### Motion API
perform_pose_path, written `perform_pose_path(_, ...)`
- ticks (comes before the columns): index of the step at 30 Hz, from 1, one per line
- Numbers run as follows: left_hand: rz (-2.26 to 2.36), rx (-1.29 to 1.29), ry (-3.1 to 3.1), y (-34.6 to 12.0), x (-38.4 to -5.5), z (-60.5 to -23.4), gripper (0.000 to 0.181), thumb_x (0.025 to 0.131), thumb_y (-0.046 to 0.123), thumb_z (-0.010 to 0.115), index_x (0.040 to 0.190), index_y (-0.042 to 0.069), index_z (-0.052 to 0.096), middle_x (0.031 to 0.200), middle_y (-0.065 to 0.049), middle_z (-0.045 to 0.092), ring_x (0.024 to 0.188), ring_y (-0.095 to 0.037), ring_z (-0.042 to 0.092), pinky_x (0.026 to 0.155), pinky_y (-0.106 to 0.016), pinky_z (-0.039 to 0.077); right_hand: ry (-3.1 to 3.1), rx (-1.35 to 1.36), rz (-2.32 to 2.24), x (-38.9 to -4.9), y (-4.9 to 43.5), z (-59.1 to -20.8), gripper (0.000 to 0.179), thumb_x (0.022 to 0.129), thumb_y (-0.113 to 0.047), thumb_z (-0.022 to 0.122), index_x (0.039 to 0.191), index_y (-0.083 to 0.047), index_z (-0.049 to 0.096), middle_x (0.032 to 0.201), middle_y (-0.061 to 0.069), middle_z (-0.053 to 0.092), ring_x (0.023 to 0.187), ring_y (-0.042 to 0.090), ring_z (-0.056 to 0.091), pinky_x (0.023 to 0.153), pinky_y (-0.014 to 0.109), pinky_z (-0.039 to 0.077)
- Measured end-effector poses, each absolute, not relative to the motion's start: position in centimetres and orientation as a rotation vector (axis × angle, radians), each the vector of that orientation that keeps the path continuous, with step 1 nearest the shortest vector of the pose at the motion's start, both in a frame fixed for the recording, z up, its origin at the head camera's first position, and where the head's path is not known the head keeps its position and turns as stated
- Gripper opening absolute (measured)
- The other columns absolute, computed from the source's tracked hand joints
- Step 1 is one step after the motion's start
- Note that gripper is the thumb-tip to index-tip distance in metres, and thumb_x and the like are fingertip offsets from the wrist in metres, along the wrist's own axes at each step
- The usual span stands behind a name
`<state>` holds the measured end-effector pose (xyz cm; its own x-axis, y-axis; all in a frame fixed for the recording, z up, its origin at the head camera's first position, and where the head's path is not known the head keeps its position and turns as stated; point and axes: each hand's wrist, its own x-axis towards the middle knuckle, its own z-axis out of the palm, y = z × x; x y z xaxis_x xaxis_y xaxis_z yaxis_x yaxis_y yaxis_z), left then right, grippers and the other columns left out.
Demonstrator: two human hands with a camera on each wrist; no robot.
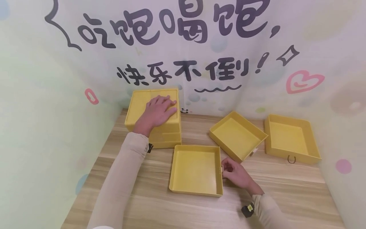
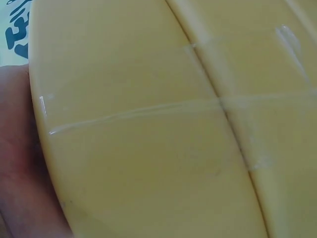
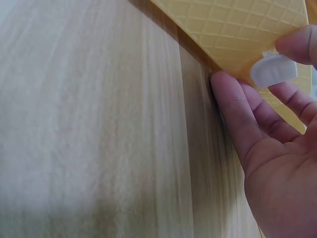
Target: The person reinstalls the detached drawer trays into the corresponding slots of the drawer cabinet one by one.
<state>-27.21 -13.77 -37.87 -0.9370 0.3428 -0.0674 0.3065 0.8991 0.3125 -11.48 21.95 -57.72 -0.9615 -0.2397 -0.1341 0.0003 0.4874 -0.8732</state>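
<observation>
My left hand point(image 1: 160, 109) rests with spread fingers on top of a yellow cabinet point(image 1: 138, 105) at the back left. Clear tape crosses the seam on the cabinet side point(image 2: 148, 163) in the left wrist view. In front and to the right lies a shallow yellow drawer point(image 1: 197, 171), open side up. At the drawer's right end is my right hand point(image 1: 235, 173). Its thumb and fingers close round the small white knob point(image 3: 275, 70), with the fingertips against the waffle-patterned drawer front point(image 3: 228, 29).
Behind the right hand, a second yellow drawer point(image 1: 235, 135) lies turned at an angle. A third yellow drawer point(image 1: 290, 136), with a dark loop handle point(image 1: 291, 159), stands at the far right near the wall. The wooden table point(image 1: 200, 213) meets a printed wall point(image 1: 243, 98) at the back.
</observation>
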Motion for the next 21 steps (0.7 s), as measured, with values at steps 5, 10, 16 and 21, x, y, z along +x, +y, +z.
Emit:
perform_pose_path(5, 0.444, 0.517, 2.942, -13.9, -27.1, -37.8, 0.056, 0.106, 0.054, 0.032, 0.155, 0.031, 0.043, 0.171, -0.003, 0.023, 0.159, -0.036, 0.011, 0.127, -0.058, 0.01, 2.511, -0.159, -1.447, -11.2, 22.4, -57.7, 0.028, 0.08, -0.007, 0.067, 0.107, -0.015, 0.064, 0.098, 0.004, 0.064, 0.092, 0.013, 0.063, 0.082, 0.023, 0.05)
perform_pose_path(10, 0.464, 0.538, 2.967, -13.9, -27.2, -37.9, 0.055, 0.105, 0.052, 0.036, 0.154, 0.028, 0.044, 0.17, -0.005, 0.026, 0.159, -0.036, 0.014, 0.128, -0.056, 0.011, 2.507, -0.162, -1.479, -11.0, 22.8, -57.8, 0.029, 0.079, -0.006, 0.067, 0.106, -0.014, 0.064, 0.097, 0.004, 0.064, 0.092, 0.012, 0.063, 0.082, 0.023, 0.05)
perform_pose_path(16, 0.561, 0.513, 3.087, -14.0, -27.3, -38.0, 0.06, 0.103, 0.051, 0.043, 0.154, 0.018, 0.044, 0.166, -0.013, 0.032, 0.156, -0.036, 0.022, 0.128, -0.053, 0.014, 2.493, -0.115, -1.496, -10.7, 23.1, -57.7, 0.029, 0.08, -0.005, 0.066, 0.106, -0.016, 0.064, 0.099, 0.004, 0.063, 0.093, 0.013, 0.064, 0.082, 0.024, 0.05)
perform_pose_path(21, 0.588, 0.279, 3.129, -13.8, -27.3, -37.9, 0.067, 0.103, 0.056, 0.04, 0.157, 0.018, 0.037, 0.169, -0.017, 0.023, 0.156, -0.045, 0.013, 0.126, -0.062, 0.01, 2.481, -0.102, -1.53, -10.5, 23.3, -57.5, 0.029, 0.08, -0.004, 0.065, 0.108, -0.011, 0.064, 0.104, 0.009, 0.063, 0.097, 0.02, 0.065, 0.083, 0.027, 0.051)
